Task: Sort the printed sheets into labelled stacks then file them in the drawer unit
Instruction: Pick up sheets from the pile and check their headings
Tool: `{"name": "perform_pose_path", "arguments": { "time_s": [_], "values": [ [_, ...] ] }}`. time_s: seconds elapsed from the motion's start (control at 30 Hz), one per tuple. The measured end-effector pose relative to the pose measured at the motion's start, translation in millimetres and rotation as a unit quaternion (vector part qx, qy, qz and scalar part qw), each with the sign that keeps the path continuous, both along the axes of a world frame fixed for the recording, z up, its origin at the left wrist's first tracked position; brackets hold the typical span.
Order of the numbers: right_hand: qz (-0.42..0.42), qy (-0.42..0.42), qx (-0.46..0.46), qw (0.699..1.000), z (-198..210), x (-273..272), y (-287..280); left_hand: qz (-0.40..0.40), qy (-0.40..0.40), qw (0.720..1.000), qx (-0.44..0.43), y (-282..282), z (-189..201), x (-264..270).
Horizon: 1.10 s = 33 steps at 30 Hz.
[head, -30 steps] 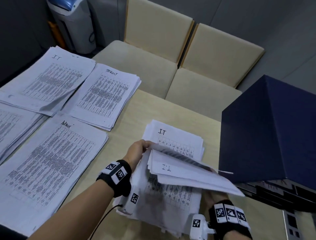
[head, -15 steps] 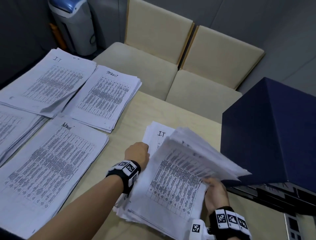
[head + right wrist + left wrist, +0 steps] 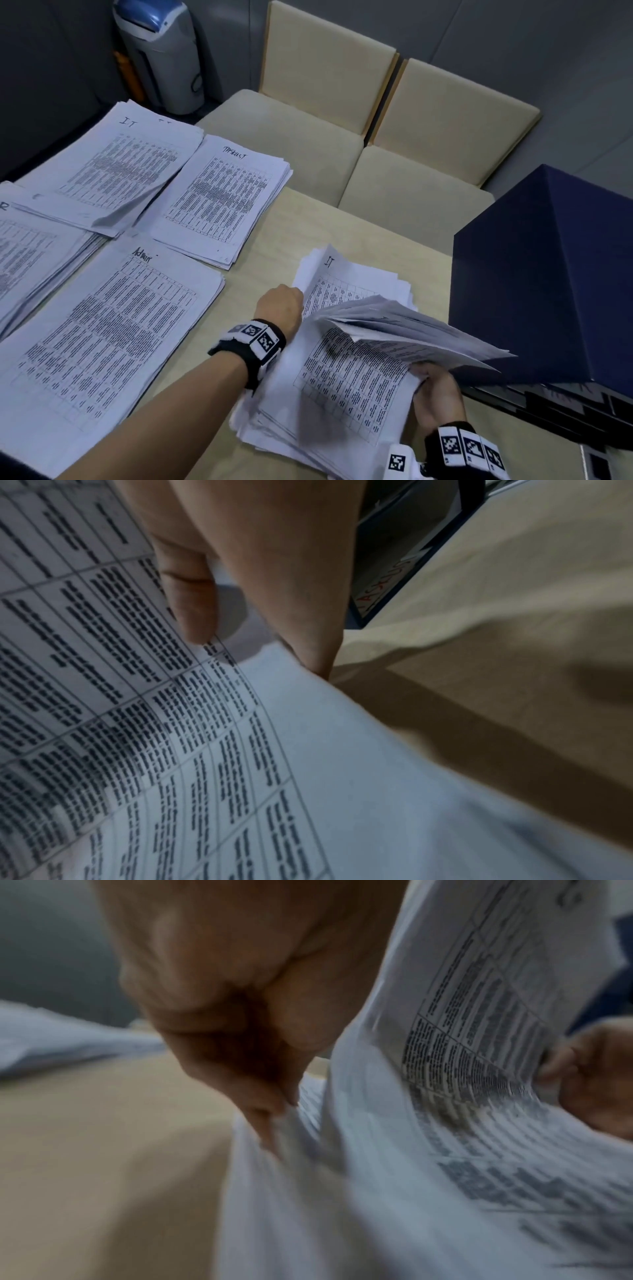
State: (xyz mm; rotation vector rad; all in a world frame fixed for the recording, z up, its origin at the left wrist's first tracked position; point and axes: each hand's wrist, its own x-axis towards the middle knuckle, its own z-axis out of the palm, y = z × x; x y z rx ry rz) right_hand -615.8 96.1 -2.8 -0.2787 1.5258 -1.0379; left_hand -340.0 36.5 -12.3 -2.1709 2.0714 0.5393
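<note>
An unsorted pile of printed sheets [image 3: 342,383] lies on the table in front of me; a sheet marked "IT" [image 3: 329,270] shows at its far end. My left hand [image 3: 281,305] has its fingers curled at the pile's left edge, fingertips [image 3: 274,1123] tucked between sheets. My right hand [image 3: 431,387] pinches the right edge of a lifted bundle of sheets [image 3: 404,325], thumb [image 3: 192,601] on the printed page. The dark blue drawer unit [image 3: 548,274] stands at the right. Sorted stacks lie at the left: "IT" [image 3: 120,164], a second labelled stack [image 3: 222,195] and "Admin" [image 3: 102,325].
Another stack [image 3: 27,246] runs off the left edge. Two beige chairs [image 3: 325,102] stand beyond the table's far edge, and a grey and blue bin [image 3: 161,54] is behind them. Bare tabletop [image 3: 308,222] shows between the stacks and the drawer unit.
The lifted bundle fanned up, then dropped lower over the pile. My left hand slid toward the pile's far left edge; the right hand keeps its pinch on the right edge.
</note>
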Motion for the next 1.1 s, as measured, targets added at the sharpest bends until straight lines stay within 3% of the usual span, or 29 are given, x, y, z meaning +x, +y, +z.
{"name": "perform_pose_path", "arguments": {
  "time_s": [0.17,0.33,0.47,0.53,0.6,0.7,0.77,0.93,1.1],
  "values": [
    [-0.035,-0.038,-0.020,0.998,8,0,-3,-0.077,-0.037,0.996,-0.020,-8,32,5],
    [0.002,-0.026,-0.031,0.999,11,-2,-5,-0.085,0.151,0.984,-0.031,-5,29,10],
    [0.018,0.012,-0.028,0.999,12,0,-5,-0.097,0.282,0.954,-0.038,2,29,8],
    [0.018,0.010,-0.024,0.999,18,2,-5,-0.066,0.360,0.930,-0.028,3,26,7],
    [0.001,-0.002,-0.023,1.000,18,3,-7,0.021,0.389,0.920,-0.032,3,20,6],
    [0.002,-0.017,-0.036,0.999,12,-2,-6,0.134,0.272,0.952,-0.046,2,1,5],
    [0.004,-0.033,-0.058,0.998,11,-3,-5,0.144,0.190,0.971,-0.006,2,-9,0],
    [-0.001,-0.051,-0.097,0.994,12,-3,-5,0.114,0.118,0.986,0.008,2,-15,-12],
    [-0.013,-0.012,-0.028,0.999,0,-14,-3,0.044,0.110,0.992,-0.044,1,-13,-7]
  ]
}}
